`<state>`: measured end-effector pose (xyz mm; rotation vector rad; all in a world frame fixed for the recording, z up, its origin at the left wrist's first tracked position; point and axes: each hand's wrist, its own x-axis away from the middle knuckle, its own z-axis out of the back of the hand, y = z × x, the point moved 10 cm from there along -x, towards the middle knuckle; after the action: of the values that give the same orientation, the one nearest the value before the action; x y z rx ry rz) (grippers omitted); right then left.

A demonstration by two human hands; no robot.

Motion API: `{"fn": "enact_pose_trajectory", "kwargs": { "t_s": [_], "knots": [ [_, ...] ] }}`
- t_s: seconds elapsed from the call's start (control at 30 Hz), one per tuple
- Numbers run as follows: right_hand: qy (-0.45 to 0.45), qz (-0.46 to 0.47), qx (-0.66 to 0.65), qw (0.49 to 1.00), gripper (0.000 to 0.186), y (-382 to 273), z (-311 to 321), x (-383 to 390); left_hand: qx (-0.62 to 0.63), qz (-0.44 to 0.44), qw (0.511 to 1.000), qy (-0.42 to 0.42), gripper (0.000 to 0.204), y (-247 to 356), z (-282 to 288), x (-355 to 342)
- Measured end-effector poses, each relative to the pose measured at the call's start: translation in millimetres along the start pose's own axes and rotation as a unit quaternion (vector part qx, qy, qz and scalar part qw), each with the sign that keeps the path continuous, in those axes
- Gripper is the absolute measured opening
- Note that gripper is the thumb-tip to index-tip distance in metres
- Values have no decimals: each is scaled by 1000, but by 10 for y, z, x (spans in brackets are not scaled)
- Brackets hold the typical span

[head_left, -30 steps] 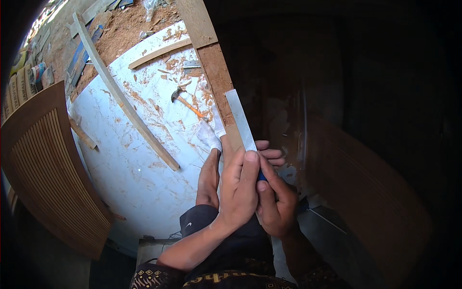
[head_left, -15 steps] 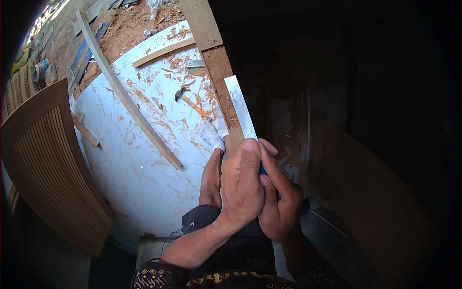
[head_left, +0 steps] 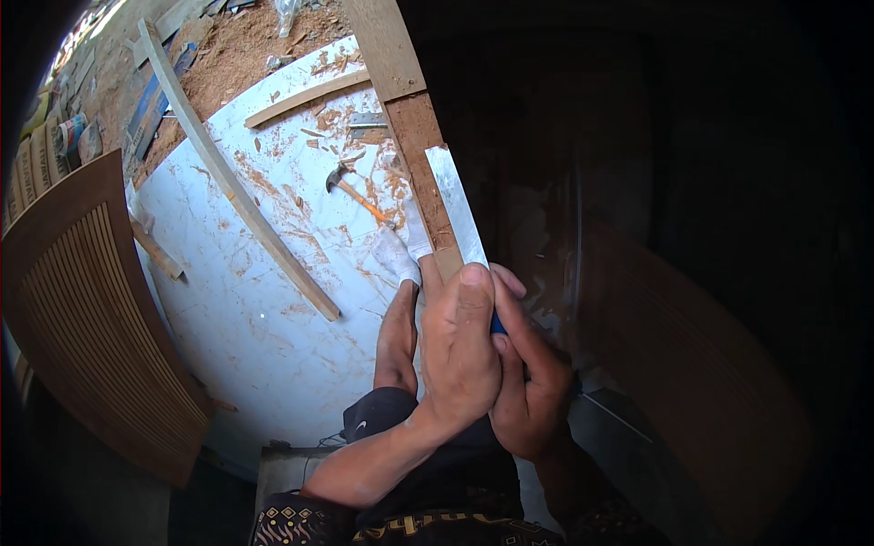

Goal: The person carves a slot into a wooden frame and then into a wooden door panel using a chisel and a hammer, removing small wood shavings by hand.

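A flat pale metal blade (head_left: pixel 453 205) with a blue handle (head_left: pixel 497 323) lies along the edge of a long wooden board (head_left: pixel 410 136), which has a rough reddish stretch. My left hand (head_left: pixel 453 355) is closed on the blade's lower part, its thumb pressed along it. My right hand (head_left: pixel 533 382) wraps round the blue handle, tight against the left. Beyond them a claw hammer (head_left: pixel 355 193) with an orange handle lies on the white marble-patterned surface (head_left: pixel 246 346), near my white-socked feet (head_left: pixel 393 253).
A slatted brown wooden panel (head_left: pixel 100 318) stands at the left. Long timber strips (head_left: pixel 237 200), wood chips and a metal plate (head_left: pixel 367 127) lie around. Sawdust, scrap and stacked sacks (head_left: pixel 36 173) are at the upper left. The right side is dark, with a dim panel.
Both hands and the blade have slid a little further up along the board since a second ago. The right hand's fingers that stuck out to the right are now more curled.
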<state>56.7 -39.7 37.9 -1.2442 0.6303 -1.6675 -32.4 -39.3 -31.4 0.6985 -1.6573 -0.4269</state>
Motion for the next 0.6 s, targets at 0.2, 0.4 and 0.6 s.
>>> {"fn": "enact_pose_trajectory", "kwargs": {
  "t_s": [0.2, 0.4, 0.6],
  "knots": [
    [-8, -23, -12, 1000, 45, 18, 29, -20, 26, 16, 1000, 2, 57, 43, -47, -29],
    [-4, -16, -17, 1000, 44, -8, -13, -93, 26, 1, 999, -27, 55, 57, -18, -138],
    [-21, -38, -25, 999, 45, -17, -8, -60, -6, -19, 999, -33, 55, 73, -13, -85]
  ]
}}
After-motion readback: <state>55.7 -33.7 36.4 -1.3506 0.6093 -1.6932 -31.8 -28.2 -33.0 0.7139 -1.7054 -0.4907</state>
